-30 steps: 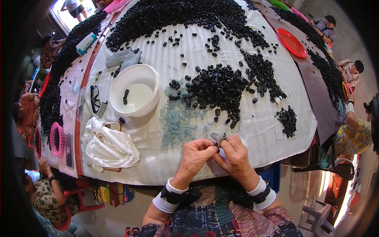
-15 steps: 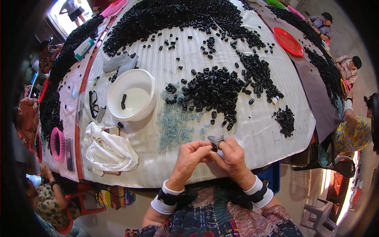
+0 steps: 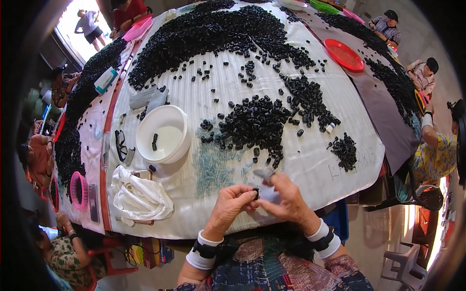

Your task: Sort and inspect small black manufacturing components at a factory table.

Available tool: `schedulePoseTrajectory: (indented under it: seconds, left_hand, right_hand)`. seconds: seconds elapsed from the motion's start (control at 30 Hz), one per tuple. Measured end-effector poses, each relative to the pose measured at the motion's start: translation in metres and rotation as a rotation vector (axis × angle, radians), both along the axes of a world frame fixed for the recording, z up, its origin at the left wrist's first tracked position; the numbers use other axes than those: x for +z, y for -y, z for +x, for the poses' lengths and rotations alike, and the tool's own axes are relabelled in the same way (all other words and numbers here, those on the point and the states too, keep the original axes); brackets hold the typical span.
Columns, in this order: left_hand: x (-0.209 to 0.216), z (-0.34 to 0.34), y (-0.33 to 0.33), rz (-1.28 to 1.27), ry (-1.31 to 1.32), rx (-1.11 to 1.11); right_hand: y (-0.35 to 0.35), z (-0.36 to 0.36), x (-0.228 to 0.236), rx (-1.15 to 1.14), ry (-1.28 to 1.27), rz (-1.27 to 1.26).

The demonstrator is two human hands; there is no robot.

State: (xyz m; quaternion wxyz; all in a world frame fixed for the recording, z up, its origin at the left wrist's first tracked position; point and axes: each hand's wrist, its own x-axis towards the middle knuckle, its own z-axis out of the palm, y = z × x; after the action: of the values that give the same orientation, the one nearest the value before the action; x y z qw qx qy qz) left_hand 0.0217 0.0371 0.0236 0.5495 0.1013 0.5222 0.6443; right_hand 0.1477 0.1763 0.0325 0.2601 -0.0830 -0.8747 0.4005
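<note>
In the head view my left hand (image 3: 233, 203) pinches a small black plastic cylinder (image 3: 256, 194) between thumb and fingertips, near the front edge of the cloth-covered table. Close by on its right is my right hand (image 3: 286, 199), slightly blurred, thumb and index finger apart. A grey piece (image 3: 264, 173) sits at its index fingertip; whether it is a finger cover I cannot tell. Small clear pale-blue pieces (image 3: 213, 172) lie scattered ahead. Beyond them is a pile of black cylinders (image 3: 257, 121). Smaller black parts (image 3: 343, 153) form a heap to the right.
A white bowl (image 3: 182, 145) holds black parts, with eyeglasses (image 3: 120, 144) and a bundled white cloth (image 3: 141, 199) nearby. Grey cloth strips (image 3: 141, 98) lie behind it. A large black heap (image 3: 204, 39) covers the far side. A red tray (image 3: 344, 55) lies right; other people sit around.
My hands have moved apart. My right hand has lifted off the black cylinder and spread its thumb and index finger, while my left keeps hold of it. The view has shifted slightly.
</note>
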Motion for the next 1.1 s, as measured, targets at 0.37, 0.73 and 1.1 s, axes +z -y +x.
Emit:
schedulePoseTrajectory:
  seconds: [0.37, 0.73, 1.1]
  left_hand:
    - [0.025, -0.056, 0.012, 0.217, -0.078, 0.406]
    - [0.03, -0.142, 0.027, 0.264, -0.105, 0.875]
    - [0.024, -0.127, 0.032, 0.33, -0.062, 0.736]
  right_hand:
    - [-0.045, -0.058, -0.032, -0.27, 0.275, 0.486]
    - [-0.019, -0.03, -0.028, -0.049, 0.226, 0.597]
    - [-0.025, -0.051, -0.008, -0.09, 0.076, 0.359]
